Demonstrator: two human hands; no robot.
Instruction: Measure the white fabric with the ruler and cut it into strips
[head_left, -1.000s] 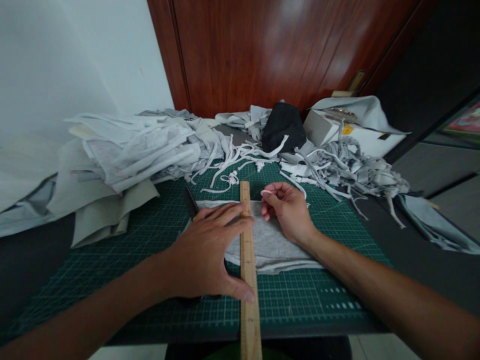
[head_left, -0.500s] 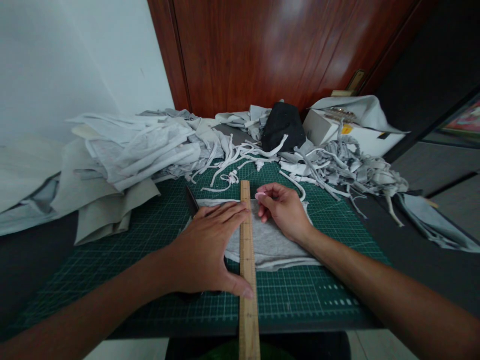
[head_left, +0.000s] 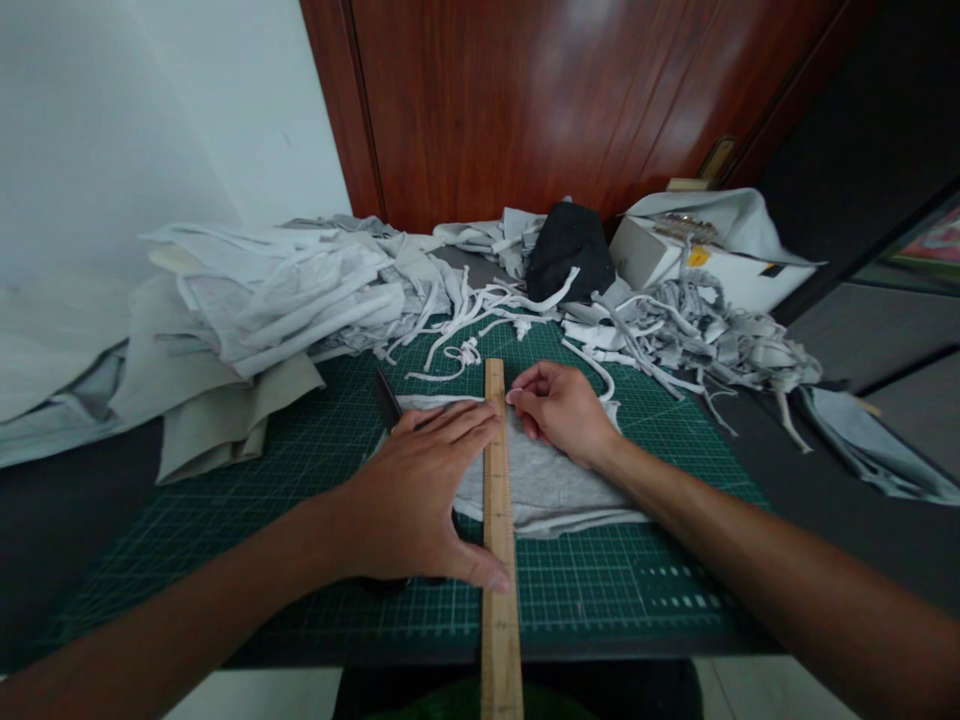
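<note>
My left hand (head_left: 420, 490) lies spread over a wooden ruler (head_left: 500, 520), its fingertips and thumb pressing on the wood. The ruler runs lengthwise across folded light grey fabric (head_left: 562, 490), past the near table edge. Just right of the ruler's far end, my right hand (head_left: 562, 410) is closed in a pinch near the fabric's far edge. Between thumb and forefinger is a small pale flat piece like tailor's chalk (head_left: 512, 394), mostly hidden by the fingers. Partly under my left hand lies a dark narrow tool (head_left: 387, 395), perhaps scissors.
A green cutting mat (head_left: 585, 590) covers the tabletop. Grey fabric (head_left: 300, 290) is piled at the left, with white cord-like strips (head_left: 465, 315) behind the ruler. Tangled scraps (head_left: 697, 330), a black cloth item (head_left: 570, 250) and a white box (head_left: 712, 275) stand along the back right.
My right hand has shifted slightly left, bringing the pale piece close to the ruler's edge. The left hand stays on the ruler; the view has moved slightly.
</note>
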